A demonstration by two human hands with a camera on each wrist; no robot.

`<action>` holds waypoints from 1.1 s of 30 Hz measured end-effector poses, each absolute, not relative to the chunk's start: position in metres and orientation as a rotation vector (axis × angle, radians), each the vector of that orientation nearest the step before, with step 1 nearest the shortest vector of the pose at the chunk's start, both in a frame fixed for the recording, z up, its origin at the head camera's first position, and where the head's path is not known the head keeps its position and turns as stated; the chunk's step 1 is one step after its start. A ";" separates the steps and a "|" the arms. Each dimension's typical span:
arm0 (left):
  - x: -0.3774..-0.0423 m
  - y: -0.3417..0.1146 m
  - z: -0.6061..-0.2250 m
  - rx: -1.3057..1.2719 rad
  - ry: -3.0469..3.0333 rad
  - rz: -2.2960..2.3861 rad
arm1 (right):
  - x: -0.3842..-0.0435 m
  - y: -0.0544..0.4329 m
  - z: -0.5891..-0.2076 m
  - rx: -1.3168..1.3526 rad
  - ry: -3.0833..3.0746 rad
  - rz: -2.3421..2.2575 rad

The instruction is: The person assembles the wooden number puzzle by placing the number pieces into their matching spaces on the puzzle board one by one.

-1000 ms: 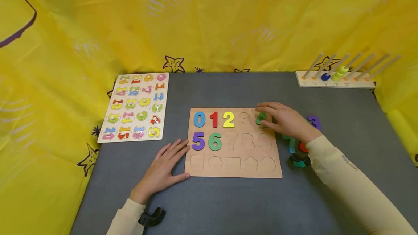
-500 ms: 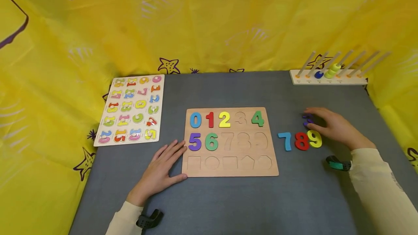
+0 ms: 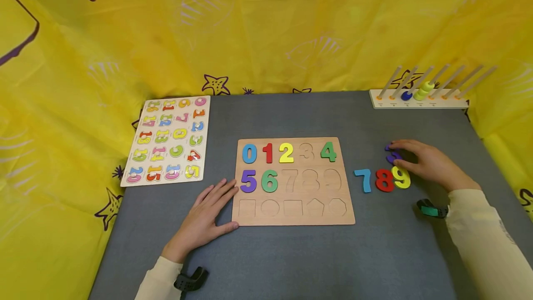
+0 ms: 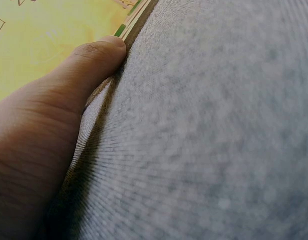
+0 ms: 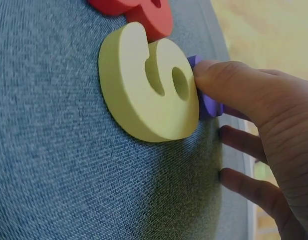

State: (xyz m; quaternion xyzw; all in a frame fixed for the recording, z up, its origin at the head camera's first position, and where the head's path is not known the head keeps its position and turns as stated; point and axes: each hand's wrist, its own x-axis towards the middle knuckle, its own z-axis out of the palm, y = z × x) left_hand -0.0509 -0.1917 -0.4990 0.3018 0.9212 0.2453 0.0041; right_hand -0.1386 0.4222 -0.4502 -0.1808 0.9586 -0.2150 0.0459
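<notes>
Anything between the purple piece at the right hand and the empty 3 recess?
Yes: the green 4 on the board lies between the purple piece and the 3 recess. Nothing else visible does.

A left hand [image 4: 49, 115], its thumb [image 4: 106, 55] touching the edge of a board [image 4: 138, 23], grey textured counter [image 4: 208, 120], yellow cloth [image 4: 49, 35] beyond

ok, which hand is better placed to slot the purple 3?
Right, probably. The right hand pinches the purple 3; the left hand rests at the left edge of the board, away from it.
</notes>
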 end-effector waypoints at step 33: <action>-0.052 -0.194 -0.499 0.947 2.874 0.736 | -0.158 0.335 -0.431 -0.862 3.038 -0.613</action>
